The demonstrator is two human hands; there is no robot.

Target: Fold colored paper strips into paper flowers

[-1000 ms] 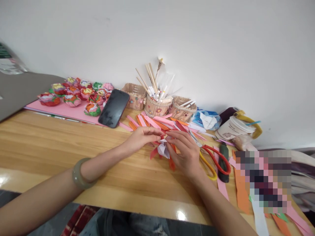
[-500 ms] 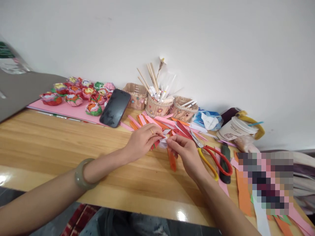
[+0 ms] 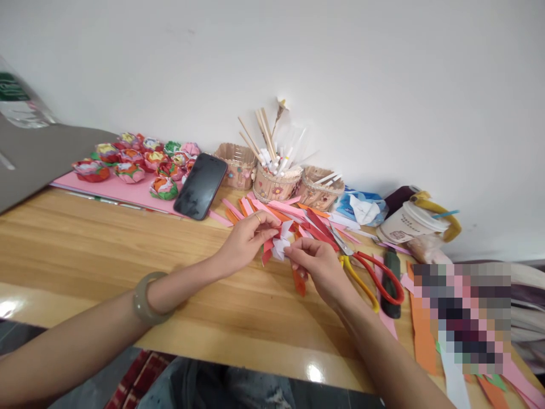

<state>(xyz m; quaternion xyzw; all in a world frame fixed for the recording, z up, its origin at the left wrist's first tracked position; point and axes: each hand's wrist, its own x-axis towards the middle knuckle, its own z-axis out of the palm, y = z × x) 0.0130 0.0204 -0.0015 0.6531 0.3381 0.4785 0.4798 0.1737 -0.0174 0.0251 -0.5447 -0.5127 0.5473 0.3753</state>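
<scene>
Both hands meet over the middle of the wooden table point(image 3: 85, 244). My left hand point(image 3: 244, 238), with a ring and a green bangle on the wrist, pinches a small folded paper piece point(image 3: 279, 243) of white, red and pink strips from the left. On its right side my right hand point(image 3: 317, 264) pinches the same piece with thumb and fingers. An orange strip point(image 3: 298, 281) hangs from it onto the table. Behind the hands lies a heap of loose pink, red and orange paper strips point(image 3: 293, 213).
Red and yellow scissors point(image 3: 370, 272) and a dark knife point(image 3: 389, 281) lie right of my hands. A black phone point(image 3: 201, 185), finished paper flowers point(image 3: 136, 162) on pink sheets, stick baskets point(image 3: 275, 182) with sticks, a tissue pack point(image 3: 360, 207) and a paper cup point(image 3: 406, 221) line the wall.
My hands lifted the folded piece slightly and drew it closer together; my right hand went from lying flat over it to pinching its right edge.
</scene>
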